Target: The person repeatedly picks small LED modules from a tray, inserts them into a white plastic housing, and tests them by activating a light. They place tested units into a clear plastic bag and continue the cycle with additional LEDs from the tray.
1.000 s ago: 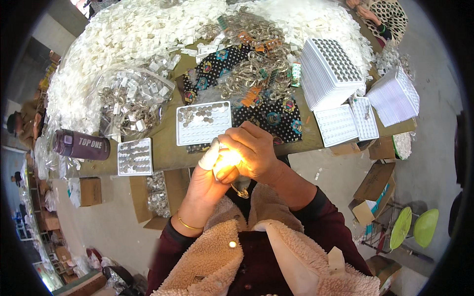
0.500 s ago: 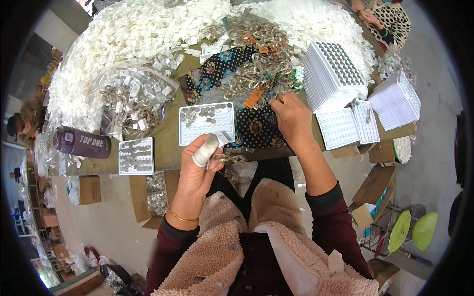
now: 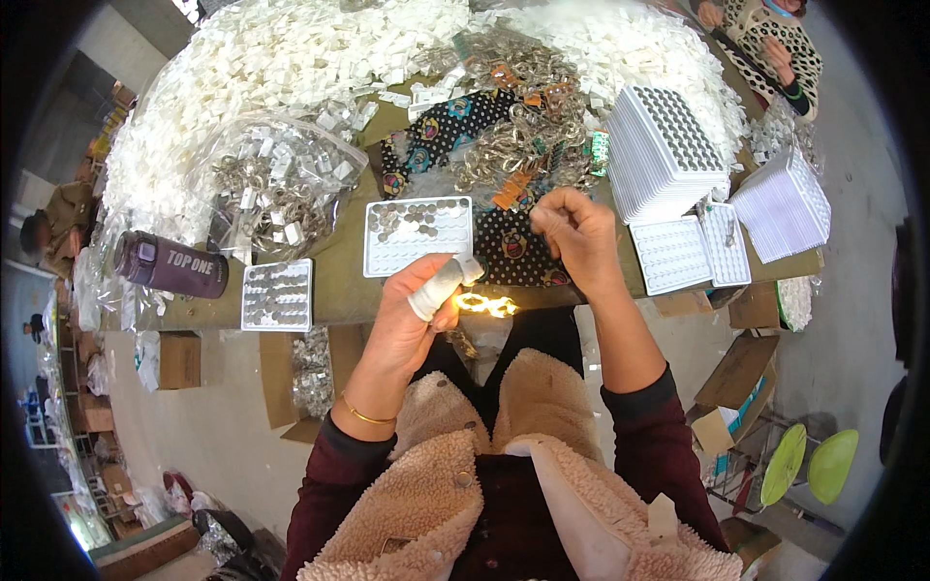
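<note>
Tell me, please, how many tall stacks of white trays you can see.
2. The first stack, topped with round discs, stands right of the right hand; the second stack is farther right, near the table's edge. No others show.

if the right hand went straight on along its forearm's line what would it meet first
Most likely the metal pile beyond the right hand, though depth is unclear.

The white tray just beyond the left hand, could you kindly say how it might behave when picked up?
The tray looks thin, so it is probably light and may flex. Its grey discs sit in shallow hollows and could slide out if tilted; most lie toward the far side, which may feel heavier.
</note>
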The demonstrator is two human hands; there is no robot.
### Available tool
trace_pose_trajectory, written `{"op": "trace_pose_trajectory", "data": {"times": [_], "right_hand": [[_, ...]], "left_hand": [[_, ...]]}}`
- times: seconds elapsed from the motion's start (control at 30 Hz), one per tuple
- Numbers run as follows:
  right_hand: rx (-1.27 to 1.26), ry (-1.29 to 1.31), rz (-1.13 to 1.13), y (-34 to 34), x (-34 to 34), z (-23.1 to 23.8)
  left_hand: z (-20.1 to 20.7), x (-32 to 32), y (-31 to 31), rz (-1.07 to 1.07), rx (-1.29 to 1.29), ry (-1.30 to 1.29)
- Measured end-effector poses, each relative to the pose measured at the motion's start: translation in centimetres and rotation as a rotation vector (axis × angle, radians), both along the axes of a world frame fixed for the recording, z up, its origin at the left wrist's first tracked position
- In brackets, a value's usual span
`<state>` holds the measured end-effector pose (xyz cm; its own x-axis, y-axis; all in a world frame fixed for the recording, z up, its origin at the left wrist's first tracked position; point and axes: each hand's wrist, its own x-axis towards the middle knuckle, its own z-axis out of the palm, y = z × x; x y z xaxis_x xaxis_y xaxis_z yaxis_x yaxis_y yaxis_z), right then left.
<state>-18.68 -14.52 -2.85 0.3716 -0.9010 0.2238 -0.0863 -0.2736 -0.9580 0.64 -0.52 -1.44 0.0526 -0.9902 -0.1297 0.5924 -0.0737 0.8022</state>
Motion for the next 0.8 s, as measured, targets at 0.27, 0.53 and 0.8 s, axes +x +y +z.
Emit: {"op": "trace_pose_trajectory", "data": {"times": [0.27, 0.53, 0.8], "right_hand": [[0.179, -0.221, 0.361, 3.8, 1.6, 2.6], [-0.385, -0.016, 0.297, 4.3, 2.2, 4.1], [0.160, -0.121, 0.377, 4.4, 2.0, 3.7]], "left_hand": [[0.9, -0.6, -0.2, -0.049, -0.019, -0.099], [1.1, -0.4, 0.1, -0.067, -0.012, -0.124], [1.0, 0.1, 0.1, -0.092, -0.035, -0.105]]}}
